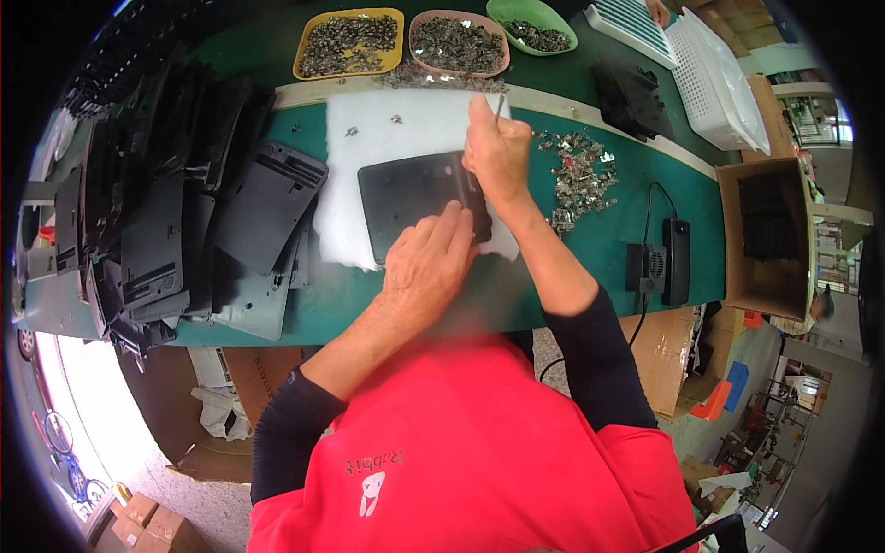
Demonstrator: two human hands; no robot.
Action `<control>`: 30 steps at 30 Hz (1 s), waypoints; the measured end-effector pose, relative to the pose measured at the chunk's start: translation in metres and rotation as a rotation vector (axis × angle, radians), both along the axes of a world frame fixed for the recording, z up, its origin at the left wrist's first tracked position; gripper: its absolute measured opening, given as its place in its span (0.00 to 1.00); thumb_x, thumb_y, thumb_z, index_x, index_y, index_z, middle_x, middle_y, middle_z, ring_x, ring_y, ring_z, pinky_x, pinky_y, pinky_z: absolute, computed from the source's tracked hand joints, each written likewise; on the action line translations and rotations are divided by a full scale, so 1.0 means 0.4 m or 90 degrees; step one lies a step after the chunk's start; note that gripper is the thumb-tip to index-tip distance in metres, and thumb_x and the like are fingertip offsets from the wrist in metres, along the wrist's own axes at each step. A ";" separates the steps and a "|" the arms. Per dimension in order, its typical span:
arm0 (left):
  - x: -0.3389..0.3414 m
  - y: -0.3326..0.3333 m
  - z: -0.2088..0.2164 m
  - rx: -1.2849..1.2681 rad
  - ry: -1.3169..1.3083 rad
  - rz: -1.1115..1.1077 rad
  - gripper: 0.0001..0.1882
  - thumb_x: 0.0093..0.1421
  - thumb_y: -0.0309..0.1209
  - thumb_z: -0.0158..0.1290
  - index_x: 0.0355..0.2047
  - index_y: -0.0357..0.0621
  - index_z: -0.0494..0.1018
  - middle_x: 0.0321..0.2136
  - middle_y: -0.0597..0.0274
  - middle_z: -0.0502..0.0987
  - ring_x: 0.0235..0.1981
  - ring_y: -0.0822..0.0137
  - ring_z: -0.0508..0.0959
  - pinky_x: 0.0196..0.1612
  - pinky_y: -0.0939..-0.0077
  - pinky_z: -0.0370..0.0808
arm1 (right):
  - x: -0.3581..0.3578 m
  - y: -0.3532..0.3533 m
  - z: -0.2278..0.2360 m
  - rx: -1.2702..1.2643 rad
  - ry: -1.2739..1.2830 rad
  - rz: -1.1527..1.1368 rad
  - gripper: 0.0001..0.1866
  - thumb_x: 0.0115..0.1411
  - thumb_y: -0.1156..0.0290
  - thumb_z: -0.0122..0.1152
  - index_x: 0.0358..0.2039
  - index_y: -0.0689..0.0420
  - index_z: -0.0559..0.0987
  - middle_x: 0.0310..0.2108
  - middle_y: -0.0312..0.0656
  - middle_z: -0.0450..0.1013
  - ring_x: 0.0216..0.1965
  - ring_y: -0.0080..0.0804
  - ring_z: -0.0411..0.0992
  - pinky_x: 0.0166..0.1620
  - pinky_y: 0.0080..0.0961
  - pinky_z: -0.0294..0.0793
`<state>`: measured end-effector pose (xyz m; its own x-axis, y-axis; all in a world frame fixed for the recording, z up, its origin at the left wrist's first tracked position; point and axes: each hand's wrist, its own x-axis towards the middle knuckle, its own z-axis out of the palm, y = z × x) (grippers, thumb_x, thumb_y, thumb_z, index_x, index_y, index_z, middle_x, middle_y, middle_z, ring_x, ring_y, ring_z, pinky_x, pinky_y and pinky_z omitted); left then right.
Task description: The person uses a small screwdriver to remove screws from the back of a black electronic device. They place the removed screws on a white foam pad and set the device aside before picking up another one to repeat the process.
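Observation:
A black plastic panel [406, 194] with rounded corners lies on a white foam sheet [343, 226] in front of me. My left hand [426, 263] rests on its near right part, fingers stretched out and lying flat. Over the panel's right edge, my right hand [498, 152] is closed in a fist round a thin rod-like tool [500, 105]; its tip sticks up above the fist. The rest of that tool is hidden by the fingers. A few small metal pieces [396, 119] lie on the foam beyond the panel.
Stacked black panels [267, 203] crowd the left. Small metal clips [581, 175] are heaped at right, near a black fan box [645, 267] with a cable. At the back stand a yellow tray [299, 66], a pink tray [461, 74] and a green bowl [567, 35], all holding metal parts.

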<state>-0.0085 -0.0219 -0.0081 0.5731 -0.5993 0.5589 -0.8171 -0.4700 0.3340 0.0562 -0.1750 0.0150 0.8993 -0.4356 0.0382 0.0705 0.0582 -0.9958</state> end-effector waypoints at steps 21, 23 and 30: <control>0.010 -0.032 0.032 0.063 0.075 0.017 0.29 0.49 0.35 0.60 0.49 0.30 0.70 0.31 0.61 0.66 0.31 0.66 0.70 0.25 0.75 0.68 | 0.076 0.003 0.022 0.046 0.010 0.160 0.32 0.67 0.56 0.54 0.08 0.50 0.55 0.07 0.30 0.51 0.10 0.20 0.48 0.15 0.24 0.47; 0.010 -0.032 0.027 0.062 0.070 0.013 0.29 0.49 0.35 0.60 0.50 0.29 0.70 0.32 0.60 0.67 0.32 0.66 0.70 0.26 0.74 0.68 | 0.060 0.015 0.013 -0.114 -0.012 0.194 0.31 0.66 0.58 0.55 0.07 0.50 0.56 0.07 0.30 0.51 0.11 0.20 0.48 0.15 0.24 0.48; 0.009 -0.033 0.020 0.097 0.089 0.013 0.31 0.50 0.36 0.60 0.52 0.30 0.68 0.35 0.59 0.68 0.34 0.64 0.70 0.28 0.74 0.69 | 0.034 -0.024 -0.032 -0.174 -0.167 0.186 0.29 0.65 0.60 0.56 0.07 0.53 0.64 0.07 0.36 0.51 0.10 0.26 0.51 0.16 0.30 0.50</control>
<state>-0.0051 -0.0350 0.0000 0.6520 -0.6582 0.3764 -0.7573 -0.5400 0.3673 0.0699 -0.1846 0.0023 0.9273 -0.1091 0.3580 0.3408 -0.1486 -0.9283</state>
